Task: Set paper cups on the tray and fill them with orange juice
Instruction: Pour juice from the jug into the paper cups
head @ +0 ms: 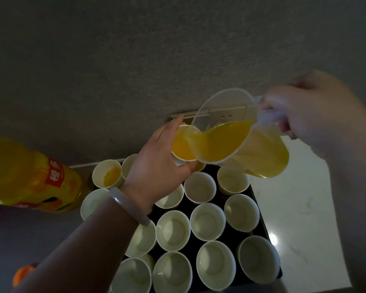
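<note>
My left hand grips a paper cup lifted above the tray's far edge; orange juice fills much of it. My right hand holds the handle of a clear plastic pitcher, tilted left so its juice streams over the lip into that cup. Several white paper cups stand in rows on the black tray. Most are empty, such as one cup in the middle. A cup at the far left corner holds some juice.
A large orange juice bottle with a red label stands left of the tray. An orange cap lies at the lower left. A white marble-like surface lies right of the tray. A grey wall with a metal plate rises behind.
</note>
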A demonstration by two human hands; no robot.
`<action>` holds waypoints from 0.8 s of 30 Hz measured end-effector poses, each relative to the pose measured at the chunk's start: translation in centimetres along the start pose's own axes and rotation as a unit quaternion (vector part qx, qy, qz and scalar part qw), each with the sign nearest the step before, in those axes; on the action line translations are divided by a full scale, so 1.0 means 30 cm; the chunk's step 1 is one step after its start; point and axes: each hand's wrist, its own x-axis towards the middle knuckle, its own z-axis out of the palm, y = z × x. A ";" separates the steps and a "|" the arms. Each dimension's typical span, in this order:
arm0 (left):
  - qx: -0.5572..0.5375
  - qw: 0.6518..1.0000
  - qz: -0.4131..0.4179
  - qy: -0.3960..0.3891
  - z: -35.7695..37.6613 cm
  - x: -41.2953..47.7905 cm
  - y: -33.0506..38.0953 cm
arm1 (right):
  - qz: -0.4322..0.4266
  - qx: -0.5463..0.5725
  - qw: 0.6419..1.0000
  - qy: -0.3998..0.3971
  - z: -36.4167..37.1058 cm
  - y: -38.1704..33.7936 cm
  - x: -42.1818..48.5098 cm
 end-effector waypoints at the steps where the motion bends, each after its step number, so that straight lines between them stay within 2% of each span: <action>1: -0.004 1.000 -0.001 0.006 0.001 0.000 0.000 | 0.017 0.035 0.999 0.006 -0.005 0.008 -0.007; 6: -0.017 1.000 -0.005 0.022 0.001 0.008 0.010 | 0.088 0.135 0.986 0.036 -0.008 0.086 -0.006; 16: -0.077 0.996 -0.004 0.048 0.047 0.043 0.058 | 0.106 0.312 0.932 0.152 -0.018 0.186 -0.021; 24: -0.081 0.996 0.031 0.036 0.132 0.096 0.094 | 0.156 0.309 0.913 0.217 -0.002 0.220 -0.051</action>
